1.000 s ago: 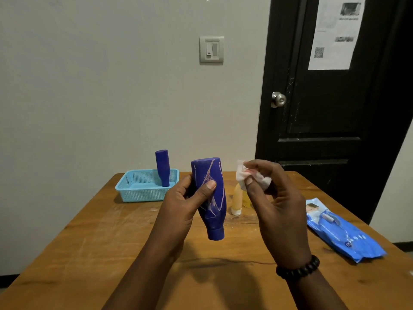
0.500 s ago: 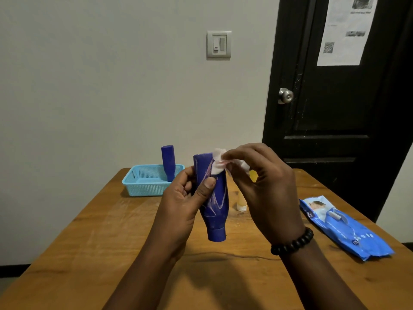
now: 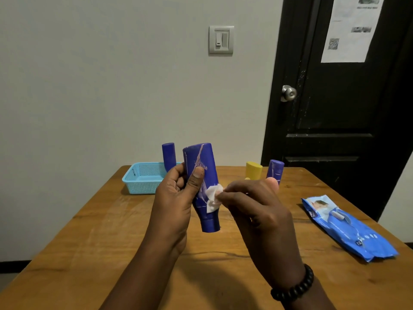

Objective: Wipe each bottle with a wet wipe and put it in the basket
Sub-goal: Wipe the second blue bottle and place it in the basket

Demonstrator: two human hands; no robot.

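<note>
The left hand [image 3: 176,198] grips a dark blue bottle [image 3: 202,186] above the table [image 3: 111,231], thumb across its front. Its long axis runs nearly upright, cap pointing down toward six o'clock, flat base up and leaning slightly to eleven. The right hand [image 3: 257,211] pinches a white wet wipe [image 3: 213,198] against the bottle's lower body. The blue basket [image 3: 143,182], at ten o'clock from the bottle, holds another blue bottle [image 3: 168,156] standing upright.

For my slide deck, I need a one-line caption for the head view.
Left hand holds blue bottle cap-down while right hand presses wet wipe on it.
</note>
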